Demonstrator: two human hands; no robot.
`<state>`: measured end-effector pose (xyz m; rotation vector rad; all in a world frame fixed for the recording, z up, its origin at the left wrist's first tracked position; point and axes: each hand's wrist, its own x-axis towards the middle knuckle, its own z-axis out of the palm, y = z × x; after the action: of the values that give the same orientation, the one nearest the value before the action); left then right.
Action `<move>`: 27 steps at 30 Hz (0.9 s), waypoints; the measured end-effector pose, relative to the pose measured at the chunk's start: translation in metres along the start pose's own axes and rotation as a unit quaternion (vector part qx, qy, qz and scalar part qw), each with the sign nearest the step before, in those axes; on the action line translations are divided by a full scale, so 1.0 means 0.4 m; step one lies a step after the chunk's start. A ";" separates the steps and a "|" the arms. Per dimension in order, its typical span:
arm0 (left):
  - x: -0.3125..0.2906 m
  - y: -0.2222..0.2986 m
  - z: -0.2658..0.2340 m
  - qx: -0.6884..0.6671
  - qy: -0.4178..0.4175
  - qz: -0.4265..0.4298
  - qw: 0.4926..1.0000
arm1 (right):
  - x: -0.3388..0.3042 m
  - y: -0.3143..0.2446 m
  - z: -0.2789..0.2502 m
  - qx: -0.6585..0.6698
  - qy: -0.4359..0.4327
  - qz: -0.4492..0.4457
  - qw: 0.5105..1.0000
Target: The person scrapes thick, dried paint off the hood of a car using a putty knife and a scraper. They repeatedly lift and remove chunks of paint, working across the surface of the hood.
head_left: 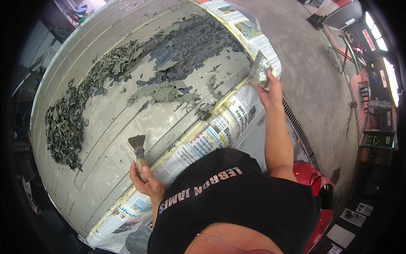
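Note:
My left hand [147, 183] grips the worn handle of a putty knife [138, 144], its flared blade pointing away from me over the panel's near edge. In my right hand [270, 94] is a flat, residue-smeared scraper plate [259, 71], pinched between thumb and fingers over the papered right edge. Beneath both tools spreads a large curved vehicle panel [114, 146], grey with long ridges. Dark peeled paint [190, 46] clings in wrinkled sheets across its far right. Crumpled paint flakes [63, 131] lie heaped along the left, and a loose curled strip [160, 93] rests mid-panel.
Taped newspaper [198, 137] borders the panel on the near and right sides. A floor drain grate [301, 134] runs along the concrete floor [313, 84] at right. Behind my right arm stands a glossy red vehicle [311, 175]. A folding stand [347, 53] is farther back.

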<state>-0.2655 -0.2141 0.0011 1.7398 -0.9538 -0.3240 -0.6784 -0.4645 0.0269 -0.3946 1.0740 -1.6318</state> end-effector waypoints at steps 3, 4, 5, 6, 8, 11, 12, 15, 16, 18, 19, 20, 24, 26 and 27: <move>0.000 -0.010 -0.008 0.003 -0.006 0.001 1.000 | 0.015 0.048 -0.001 -0.021 0.035 -0.022 0.999; 0.001 -0.010 -0.008 0.001 -0.005 -0.001 1.000 | 0.014 0.051 0.000 -0.001 0.023 -0.031 0.999; 0.003 -0.008 -0.008 -0.001 -0.003 -0.003 1.000 | 0.011 0.051 -0.001 -0.019 0.019 -0.054 0.998; 0.005 -0.003 -0.005 -0.002 0.000 0.001 1.000 | 0.004 0.047 -0.003 -0.036 0.016 -0.078 0.996; 0.005 0.015 0.003 -0.006 0.006 0.007 1.000 | -0.032 0.025 0.022 -0.060 0.020 -0.095 0.994; 0.005 0.006 -0.001 -0.010 0.003 0.019 1.000 | -0.037 0.022 0.005 -0.177 -0.011 -0.044 0.983; 0.003 0.003 -0.001 -0.012 0.001 0.019 1.000 | -0.020 0.035 -0.015 -0.201 -0.024 -0.055 0.978; 0.003 -0.003 -0.003 -0.016 0.002 0.020 1.000 | -0.025 0.055 -0.004 -0.317 -0.057 -0.079 0.943; 0.005 0.000 -0.001 -0.018 -0.001 0.021 1.000 | -0.038 0.057 0.013 -0.320 -0.060 -0.069 0.943; 0.008 0.003 0.003 -0.014 0.000 0.036 0.999 | -0.054 0.084 0.035 -0.372 -0.080 -0.083 0.921; 0.007 0.001 0.004 -0.009 0.007 0.048 0.999 | -0.061 0.100 0.053 -0.398 -0.095 -0.091 0.908; 0.009 0.002 0.007 -0.005 0.012 0.062 0.998 | -0.055 0.134 0.047 -0.418 -0.100 -0.113 0.896; 0.012 0.004 0.004 -0.011 -0.002 0.044 0.999 | -0.190 0.214 0.205 -0.444 -0.133 -0.152 0.873; 0.009 0.017 -0.002 -0.015 -0.007 0.026 1.000 | -0.245 0.210 0.308 -0.477 -0.164 -0.195 0.841; 0.009 0.016 -0.004 -0.009 -0.002 0.030 1.000 | -0.245 0.194 0.355 -0.478 -0.173 -0.208 0.835</move>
<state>-0.2650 -0.2164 0.0083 1.6912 -1.0021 -0.2968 -0.4952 -0.4394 0.0664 -1.6165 1.5275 -1.1675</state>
